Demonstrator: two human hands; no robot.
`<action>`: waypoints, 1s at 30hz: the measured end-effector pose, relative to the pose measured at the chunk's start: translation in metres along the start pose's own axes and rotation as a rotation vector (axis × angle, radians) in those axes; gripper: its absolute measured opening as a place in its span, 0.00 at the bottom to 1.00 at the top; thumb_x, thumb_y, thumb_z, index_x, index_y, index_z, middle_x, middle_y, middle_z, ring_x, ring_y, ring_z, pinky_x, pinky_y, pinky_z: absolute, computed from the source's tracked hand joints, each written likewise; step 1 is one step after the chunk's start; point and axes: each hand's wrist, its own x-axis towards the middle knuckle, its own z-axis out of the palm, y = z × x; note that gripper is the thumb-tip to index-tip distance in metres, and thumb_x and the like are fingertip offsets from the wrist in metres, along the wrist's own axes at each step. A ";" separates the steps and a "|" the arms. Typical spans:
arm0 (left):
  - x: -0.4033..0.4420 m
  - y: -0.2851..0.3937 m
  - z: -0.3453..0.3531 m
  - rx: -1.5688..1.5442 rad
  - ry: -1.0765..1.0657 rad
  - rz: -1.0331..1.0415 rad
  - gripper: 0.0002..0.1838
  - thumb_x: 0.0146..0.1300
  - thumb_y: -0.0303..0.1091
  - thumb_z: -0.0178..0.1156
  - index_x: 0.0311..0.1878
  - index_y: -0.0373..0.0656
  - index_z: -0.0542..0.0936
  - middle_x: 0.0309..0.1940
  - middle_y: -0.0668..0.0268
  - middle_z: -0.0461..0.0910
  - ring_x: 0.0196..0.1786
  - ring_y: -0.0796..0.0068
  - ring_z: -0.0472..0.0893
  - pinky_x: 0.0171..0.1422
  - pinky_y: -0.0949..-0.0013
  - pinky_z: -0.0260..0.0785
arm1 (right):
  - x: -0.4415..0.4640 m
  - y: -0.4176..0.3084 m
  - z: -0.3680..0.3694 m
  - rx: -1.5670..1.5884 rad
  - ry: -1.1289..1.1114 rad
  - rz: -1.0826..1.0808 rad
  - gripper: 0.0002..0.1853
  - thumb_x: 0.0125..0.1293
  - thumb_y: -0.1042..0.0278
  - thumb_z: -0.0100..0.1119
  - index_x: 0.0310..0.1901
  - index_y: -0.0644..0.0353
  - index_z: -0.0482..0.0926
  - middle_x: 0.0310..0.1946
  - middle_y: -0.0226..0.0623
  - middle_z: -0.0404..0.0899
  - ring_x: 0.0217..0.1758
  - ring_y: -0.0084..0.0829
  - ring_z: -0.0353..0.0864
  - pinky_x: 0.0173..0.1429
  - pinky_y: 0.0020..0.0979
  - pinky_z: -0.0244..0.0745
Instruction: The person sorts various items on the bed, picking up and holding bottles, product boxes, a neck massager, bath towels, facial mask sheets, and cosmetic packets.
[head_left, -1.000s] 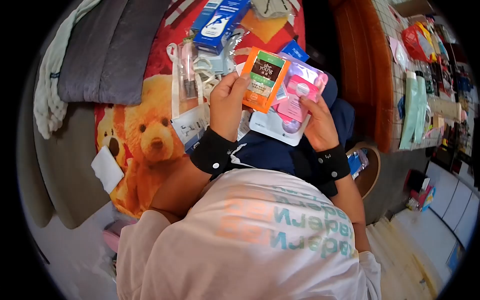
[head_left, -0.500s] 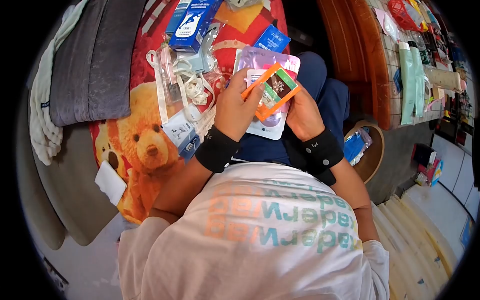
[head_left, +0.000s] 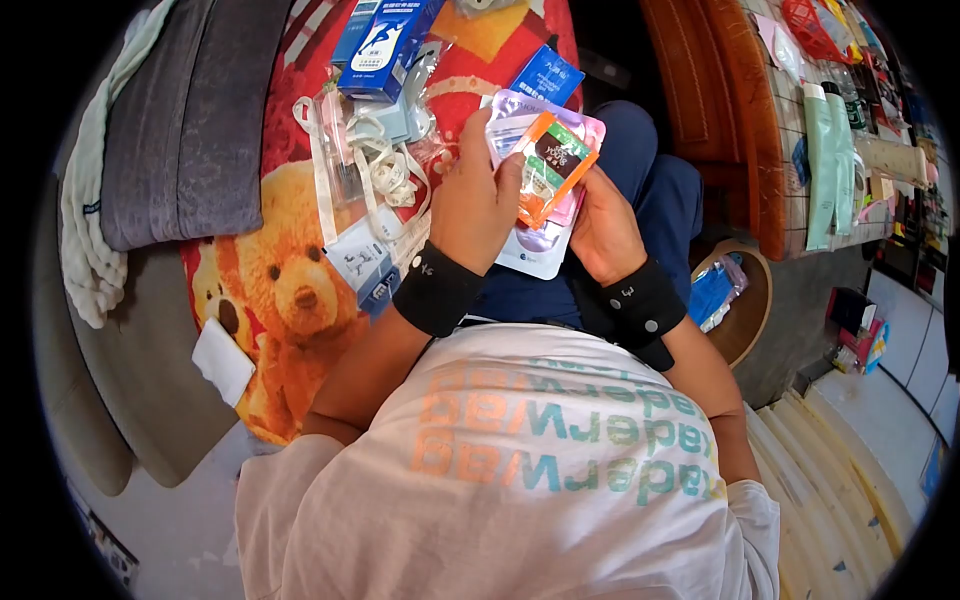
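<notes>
My left hand (head_left: 476, 200) is closed on the left edge of a small stack of flat packets, its thumb by an orange sachet with a brown and green label (head_left: 562, 152). Beneath that sachet lies a larger purple and white pouch (head_left: 540, 258), its lower end sticking out toward my lap. Closed on the stack's right side is my right hand (head_left: 608, 232), with its thumb at the orange sachet's edge. Other packets are layered between these two, mostly covered. Black bands circle both wrists. A blue box (head_left: 545, 76) is just beyond the stack.
A blue and white box (head_left: 390, 50), white ribbon (head_left: 392, 180) and clear plastic packaging lie on the red bear-print blanket (head_left: 300, 320). A folded white cloth (head_left: 223, 362) is at its edge. At right, green tubes (head_left: 820, 165) lie on a table, with a bin (head_left: 755, 310) below.
The orange sachet has turned more upright and moved slightly right against the purple pouch. My left hand has shifted a little and its fingers reach further up the pouch's edge.
</notes>
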 end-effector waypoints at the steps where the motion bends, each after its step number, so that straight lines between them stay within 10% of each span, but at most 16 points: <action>1: 0.000 0.004 -0.003 0.053 -0.058 -0.012 0.19 0.60 0.33 0.51 0.52 0.36 0.65 0.30 0.57 0.73 0.34 0.65 0.76 0.39 0.70 0.67 | 0.000 0.000 0.000 0.008 0.005 0.004 0.14 0.64 0.69 0.41 0.49 0.63 0.68 0.45 0.35 0.73 0.46 0.26 0.74 0.53 0.28 0.68; 12: -0.002 -0.005 0.003 0.157 -0.015 0.227 0.19 0.56 0.37 0.54 0.50 0.39 0.69 0.39 0.52 0.75 0.41 0.54 0.75 0.41 0.61 0.68 | -0.002 -0.005 0.005 0.138 -0.017 0.014 0.14 0.63 0.64 0.43 0.47 0.61 0.69 0.42 0.35 0.74 0.46 0.26 0.73 0.53 0.29 0.67; 21: -0.012 -0.013 -0.019 0.263 0.023 0.268 0.16 0.53 0.39 0.58 0.45 0.46 0.73 0.31 0.62 0.76 0.29 0.67 0.77 0.29 0.67 0.69 | 0.007 0.007 -0.020 -0.097 -0.042 0.041 0.12 0.61 0.76 0.47 0.47 0.63 0.69 0.42 0.36 0.74 0.45 0.28 0.75 0.50 0.29 0.70; 25: -0.018 -0.087 -0.083 0.139 0.266 0.209 0.07 0.54 0.32 0.57 0.36 0.42 0.76 0.30 0.64 0.76 0.27 0.72 0.78 0.31 0.74 0.70 | 0.012 0.006 -0.027 -0.186 -0.007 -0.019 0.16 0.62 0.73 0.47 0.51 0.65 0.66 0.46 0.38 0.73 0.50 0.29 0.73 0.57 0.30 0.66; 30: -0.048 -0.174 -0.113 0.402 -0.058 0.142 0.15 0.48 0.33 0.63 0.39 0.37 0.75 0.35 0.58 0.75 0.38 0.66 0.75 0.41 0.68 0.67 | 0.018 0.005 -0.031 -0.198 -0.031 0.048 0.14 0.62 0.72 0.46 0.49 0.63 0.67 0.45 0.37 0.73 0.47 0.27 0.74 0.53 0.28 0.69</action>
